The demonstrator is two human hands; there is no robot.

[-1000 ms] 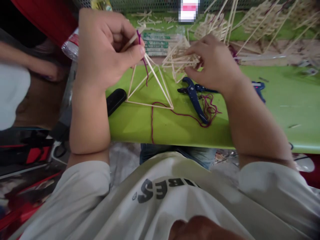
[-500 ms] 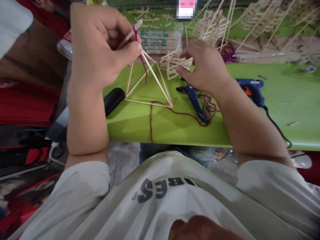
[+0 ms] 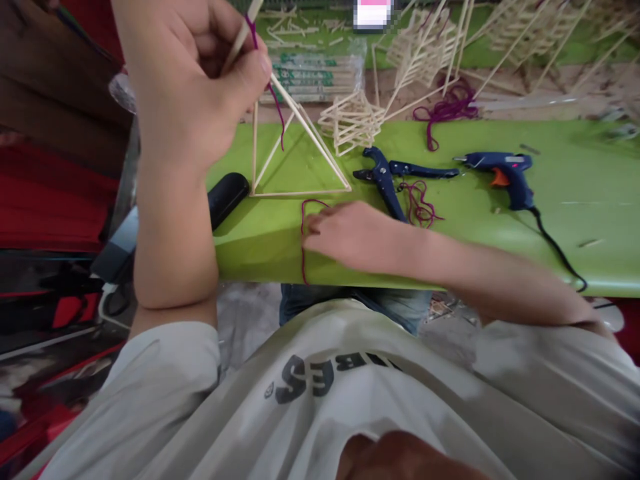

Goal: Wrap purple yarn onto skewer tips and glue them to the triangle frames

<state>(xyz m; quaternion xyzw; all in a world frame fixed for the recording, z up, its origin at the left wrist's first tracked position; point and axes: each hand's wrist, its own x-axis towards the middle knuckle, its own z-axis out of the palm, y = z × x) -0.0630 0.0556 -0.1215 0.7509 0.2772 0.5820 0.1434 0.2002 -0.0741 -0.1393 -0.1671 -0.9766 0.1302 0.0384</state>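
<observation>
My left hand [image 3: 215, 73] pinches the top of a pyramid frame of thin wooden sticks [image 3: 300, 137], whose base rests partly on the green table. A purple string is tied round the stick above my fingers, and its loose end [image 3: 281, 123] dangles below them. Low over the table's front, my right hand [image 3: 345, 233] reaches left with bent, slightly parted fingers. Its fingertips are at a second purple string [image 3: 303, 260] that hangs over the edge; the thumb is hidden. Just beyond that hand lie dark blue cutters [image 3: 383, 173], opened, beside a small tangle of purple string [image 3: 423, 207].
A blue glue gun [image 3: 505, 173] with a black cord lies to the right. Behind are a small stick lattice [image 3: 353, 123], bagged sticks [image 3: 315, 77], a purple string bundle [image 3: 445, 110] and larger stick structures [image 3: 425, 53]. A black case [image 3: 230, 197] sits by my left forearm.
My right hand has moved from beside the small stick lattice toward me and left, down to the string. My left hand has shifted slightly up and left with the pyramid, whose base has tilted.
</observation>
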